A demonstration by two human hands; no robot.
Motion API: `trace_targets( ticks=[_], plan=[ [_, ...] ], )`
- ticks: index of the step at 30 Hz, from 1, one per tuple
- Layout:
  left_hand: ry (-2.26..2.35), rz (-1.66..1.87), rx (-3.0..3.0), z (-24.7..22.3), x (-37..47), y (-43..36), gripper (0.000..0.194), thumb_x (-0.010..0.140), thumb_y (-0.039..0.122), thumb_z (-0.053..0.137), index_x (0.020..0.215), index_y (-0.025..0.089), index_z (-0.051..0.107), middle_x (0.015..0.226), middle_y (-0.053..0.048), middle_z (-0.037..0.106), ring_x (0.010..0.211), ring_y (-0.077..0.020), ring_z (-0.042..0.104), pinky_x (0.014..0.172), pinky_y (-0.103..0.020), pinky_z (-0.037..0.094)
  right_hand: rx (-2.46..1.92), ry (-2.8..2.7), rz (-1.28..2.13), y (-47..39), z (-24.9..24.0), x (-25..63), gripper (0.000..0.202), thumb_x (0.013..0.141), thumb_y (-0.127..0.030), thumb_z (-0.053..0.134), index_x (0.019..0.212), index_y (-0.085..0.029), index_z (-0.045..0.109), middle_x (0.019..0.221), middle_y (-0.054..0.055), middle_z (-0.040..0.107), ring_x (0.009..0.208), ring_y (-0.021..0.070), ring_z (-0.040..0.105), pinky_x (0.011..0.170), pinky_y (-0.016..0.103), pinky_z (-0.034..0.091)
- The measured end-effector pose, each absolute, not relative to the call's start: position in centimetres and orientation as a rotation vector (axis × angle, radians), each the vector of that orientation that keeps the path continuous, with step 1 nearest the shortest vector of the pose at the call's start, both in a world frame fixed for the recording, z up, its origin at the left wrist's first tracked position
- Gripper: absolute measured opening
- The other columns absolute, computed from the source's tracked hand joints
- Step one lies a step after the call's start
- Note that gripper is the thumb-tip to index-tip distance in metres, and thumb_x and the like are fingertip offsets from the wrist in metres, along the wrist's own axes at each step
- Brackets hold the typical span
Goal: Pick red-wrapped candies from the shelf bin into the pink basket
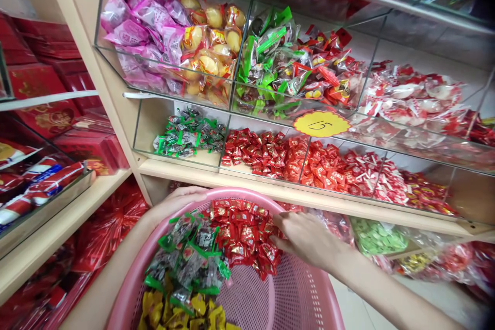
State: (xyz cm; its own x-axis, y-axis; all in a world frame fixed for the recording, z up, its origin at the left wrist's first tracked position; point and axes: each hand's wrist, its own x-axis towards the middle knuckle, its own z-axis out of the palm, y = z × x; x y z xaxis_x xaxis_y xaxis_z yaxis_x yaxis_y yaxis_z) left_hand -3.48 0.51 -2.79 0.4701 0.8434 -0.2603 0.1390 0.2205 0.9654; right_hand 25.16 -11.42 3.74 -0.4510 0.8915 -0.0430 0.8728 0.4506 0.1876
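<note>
The largest item is a wooden shelf [170, 171] carrying clear bins in two visible tiers. At left stand red boxes [42, 93] bearing gold designs; any characters are too blurred to read.

Below the shelf's front edge is a pink basket [255, 299] with mesh walls, held between the person's two arms. It contains three heaps: green packets [193, 252] at left, red sweets [247, 232] at the far side, and yellow sweets [170, 314] at the near left. Part of the mesh floor is bare. The green packets and red sweets carry small print, not legible.

The left hand [185, 197] lies along the far left rim of the basket, fingers extended; how firmly they grip cannot be told. The right hand [297, 229] crosses the right rim, fingers partly bent at the edge of the red sweets; whether they hold any cannot be told.

The upper bins hold, from the left, pink packets [150, 26] with unreadable lettering, clear packets [212, 41] with yellowish contents, green and red wrappers [266, 46], and red-and-white wrappers. The lower bins hold smaller wrapped goods, mostly red.

A yellow tag [322, 124] with a scalloped red edge, on the upper bins' front, reads "15", handwritten in black.
</note>
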Motion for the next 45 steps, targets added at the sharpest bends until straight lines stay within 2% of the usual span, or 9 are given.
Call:
trace_targets(
  ticks=[10, 17, 23, 26, 29, 32, 36, 41, 45],
  plan=[
    [1.047, 0.615, 1.285, -2.5, -3.3, 0.4, 0.044, 0.062, 0.042, 0.067, 0.099, 0.018, 0.066, 0.101, -0.003, 0.067, 0.097, -0.0248, 0.059, 0.08, -0.029, 0.047, 1.486, 2.473, 0.088, -10.8, 4.5, 23.0, 0.013, 0.076, -0.017, 0.053, 0.074, -0.011, 0.065, 0.072, 0.01, 0.066, 0.066, 0.0193, 0.062, 0.053, 0.028, 0.036],
    [1.013, 0.621, 1.332, -2.6, -3.5, 0.4, 0.041, 0.063, 0.043, 0.066, 0.097, 0.02, 0.068, 0.101, -0.002, 0.068, 0.098, -0.0244, 0.058, 0.084, -0.028, 0.043, 1.488, 2.384, 0.196, -10.0, 4.4, 21.5, 0.018, 0.079, -0.007, 0.047, 0.077, -0.01, 0.065, 0.071, 0.011, 0.066, 0.066, 0.0229, 0.064, 0.049, 0.029, 0.041],
    [1.02, 0.627, 1.383, -2.6, -3.5, 0.4, 0.041, 0.066, 0.043, 0.064, 0.098, 0.018, 0.067, 0.102, -0.004, 0.067, 0.1, -0.0254, 0.057, 0.086, -0.029, 0.041, 1.562, 2.36, 0.254, -9.5, 4.1, 21.2, 0.013, 0.081, -0.016, 0.052, 0.086, -0.008, 0.062, 0.072, 0.012, 0.066, 0.065, 0.0237, 0.064, 0.048, 0.029, 0.04],
    [1.037, 0.622, 1.386, -2.5, -3.5, 0.4, 0.041, 0.067, 0.042, 0.064, 0.099, 0.017, 0.067, 0.103, -0.003, 0.067, 0.1, -0.0254, 0.057, 0.085, -0.028, 0.041, 1.612, 2.401, 0.239, -9.1, 5.2, 22.1, 0.025, 0.083, -0.032, 0.051, 0.082, -0.01, 0.061, 0.07, 0.012, 0.065, 0.065, 0.0231, 0.063, 0.049, 0.029, 0.037],
    [1.023, 0.605, 1.328, -2.4, -3.5, 0.4, 0.041, 0.068, 0.04, 0.065, 0.1, 0.016, 0.065, 0.099, -0.002, 0.068, 0.096, -0.025, 0.058, 0.082, -0.028, 0.043, 1.743, 2.462, 0.301, -7.2, 6.7, 23.3, 0.037, 0.086, -0.044, 0.04, 0.082, -0.012, 0.059, 0.068, 0.01, 0.063, 0.064, 0.0217, 0.062, 0.051, 0.028, 0.035],
    [1.01, 0.606, 1.277, -2.3, -3.4, 0.3, 0.042, 0.067, 0.04, 0.065, 0.102, 0.016, 0.064, 0.096, -0.002, 0.069, 0.093, -0.0248, 0.06, 0.08, -0.028, 0.044, 2.01, 2.389, 0.421, -3.5, 7.5, 24.4, 0.036, 0.089, -0.041, 0.033, 0.093, -0.013, 0.055, 0.078, 0.011, 0.063, 0.068, 0.0225, 0.062, 0.052, 0.028, 0.036],
    [1.01, 0.588, 1.263, -2.1, -3.3, 0.3, 0.044, 0.066, 0.039, 0.066, 0.103, 0.016, 0.064, 0.097, -0.004, 0.069, 0.093, -0.0252, 0.06, 0.082, -0.029, 0.044, 2.358, 2.136, 0.473, 1.7, 6.8, 25.3, 0.032, 0.088, -0.033, 0.038, 0.107, -0.01, 0.048, 0.098, 0.017, 0.059, 0.082, 0.0253, 0.062, 0.06, 0.029, 0.041],
    [1.038, 0.606, 1.337, -2.5, -3.5, 0.5, 0.043, 0.067, 0.039, 0.065, 0.103, 0.016, 0.065, 0.099, -0.005, 0.068, 0.095, -0.0256, 0.059, 0.084, -0.03, 0.043, 2.408, 2.081, 0.412, 3.6, 5.8, 25.6, 0.029, 0.087, -0.027, 0.036, 0.106, -0.009, 0.048, 0.098, 0.018, 0.058, 0.087, 0.026, 0.061, 0.066, 0.03, 0.042],
    [1.019, 0.612, 1.358, -2.5, -3.5, 0.4, 0.042, 0.069, 0.039, 0.063, 0.104, 0.015, 0.065, 0.101, -0.004, 0.067, 0.096, -0.0248, 0.059, 0.084, -0.029, 0.042, 2.392, 2.155, 0.441, 2.2, 6.4, 25.5, 0.028, 0.086, -0.028, 0.038, 0.106, -0.012, 0.047, 0.101, 0.016, 0.056, 0.086, 0.0258, 0.059, 0.065, 0.031, 0.041]
  ],
)
